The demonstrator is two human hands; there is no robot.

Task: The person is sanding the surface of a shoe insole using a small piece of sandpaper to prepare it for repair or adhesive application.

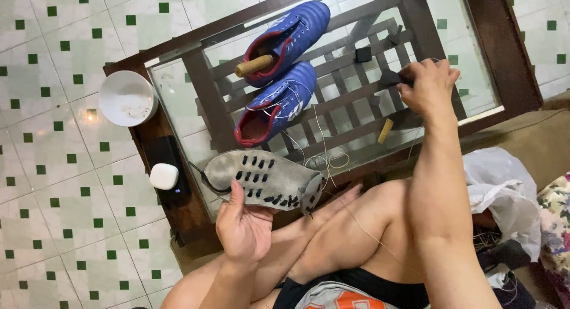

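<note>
My left hand point(242, 224) holds a grey studded football shoe point(264, 178) sole-up over my knee, with pale thread trailing from its toe end. My right hand point(428, 86) reaches out over the glass table point(178, 83) and pinches a small black object point(392, 78). Two blue and red football shoes lie on the glass: the far shoe point(291, 38) has a wooden handle point(253, 65) stuck in its opening, while the near shoe point(276, 104) has white laces and loose thread.
A white bowl point(126, 98) sits on the table's wooden corner. A black box with a small white case point(164, 176) lies on the left edge. A short wooden piece point(385, 131) rests on the glass. White plastic bag point(504, 190) at right.
</note>
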